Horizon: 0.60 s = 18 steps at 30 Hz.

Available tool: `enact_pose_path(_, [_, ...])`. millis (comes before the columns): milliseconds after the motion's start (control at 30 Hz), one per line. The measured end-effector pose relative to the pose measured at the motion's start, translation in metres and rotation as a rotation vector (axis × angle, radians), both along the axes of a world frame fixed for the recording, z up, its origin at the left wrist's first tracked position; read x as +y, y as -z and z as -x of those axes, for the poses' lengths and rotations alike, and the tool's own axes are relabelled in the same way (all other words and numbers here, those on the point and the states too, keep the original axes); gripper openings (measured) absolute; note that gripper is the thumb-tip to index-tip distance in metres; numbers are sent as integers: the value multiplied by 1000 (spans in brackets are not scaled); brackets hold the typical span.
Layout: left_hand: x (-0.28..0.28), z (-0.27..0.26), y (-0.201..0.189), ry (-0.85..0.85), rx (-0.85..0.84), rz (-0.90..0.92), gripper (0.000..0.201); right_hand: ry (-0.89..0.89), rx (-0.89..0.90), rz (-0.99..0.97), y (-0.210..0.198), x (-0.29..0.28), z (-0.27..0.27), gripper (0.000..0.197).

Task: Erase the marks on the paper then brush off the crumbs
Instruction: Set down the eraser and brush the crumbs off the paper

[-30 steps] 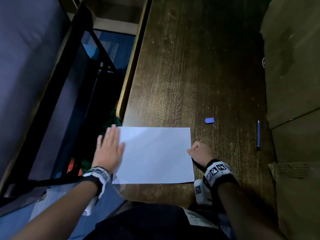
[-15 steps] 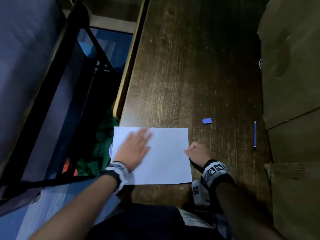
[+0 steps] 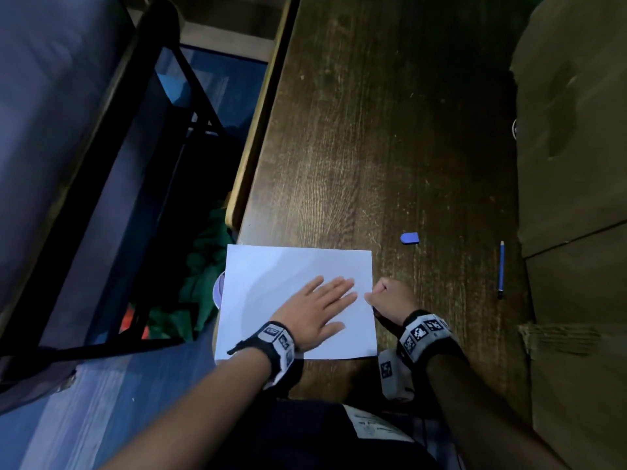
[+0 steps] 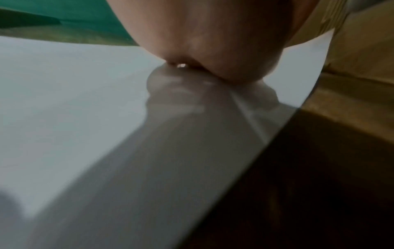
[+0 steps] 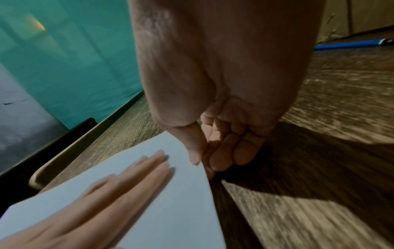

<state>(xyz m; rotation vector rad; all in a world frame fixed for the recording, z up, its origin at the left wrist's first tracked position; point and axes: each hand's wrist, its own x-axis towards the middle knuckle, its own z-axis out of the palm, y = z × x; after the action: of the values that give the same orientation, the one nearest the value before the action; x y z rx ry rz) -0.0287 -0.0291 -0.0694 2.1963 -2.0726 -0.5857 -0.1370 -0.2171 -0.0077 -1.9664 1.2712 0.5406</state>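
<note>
A white sheet of paper (image 3: 271,283) lies at the near left of the dark wooden table (image 3: 373,130), its left edge overhanging the table. I see no marks or crumbs on it. My left hand (image 3: 322,307) lies flat on the sheet's right half, fingers straight. In the left wrist view the left hand (image 4: 213,42) touches the paper (image 4: 64,101). My right hand (image 3: 386,296) pinches the paper's right edge between thumb and curled fingers; the right wrist view shows that pinch (image 5: 202,161) on the paper (image 5: 170,202). A blue eraser (image 3: 409,238) lies beyond the sheet's far right corner.
A blue pencil (image 3: 501,269) lies to the right of the eraser, also seen as a blue pencil (image 5: 351,44) in the right wrist view. Cardboard boxes (image 3: 576,164) line the table's right side. Left of the table's edge is a drop to a black frame (image 3: 101,198) and green cloth (image 3: 203,266).
My left hand swept from the paper's left edge across the sheet to its right half. The right hand stayed pinched on the right edge.
</note>
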Motion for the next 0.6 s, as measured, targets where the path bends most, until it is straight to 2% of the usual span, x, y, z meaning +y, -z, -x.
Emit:
enact_pose_path(67, [23, -17, 3, -58, -32, 30, 62, 10, -1, -1, 2, 0, 1, 13])
enact_pose_path(233, [94, -86, -8, -494, -112, -14, 63, -5, -5, 5, 2, 0, 2, 11])
enact_pose_path(300, [96, -98, -18, -577, -149, -50, 67, -2, 2, 24, 3, 1, 3, 11])
enact_pose_path(367, [67, -92, -25, -522, -124, -36, 67, 4, 2, 37, 6, 2, 3, 10])
enact_pose_path(500, [-20, -36, -23, -263, 24, -4, 64, 12, -25, 51, 10, 3, 6, 11])
enact_pose_path(600, [-33, -15, -9, -225, -18, -48, 64, 36, -41, 55, 12, 4, 6, 12])
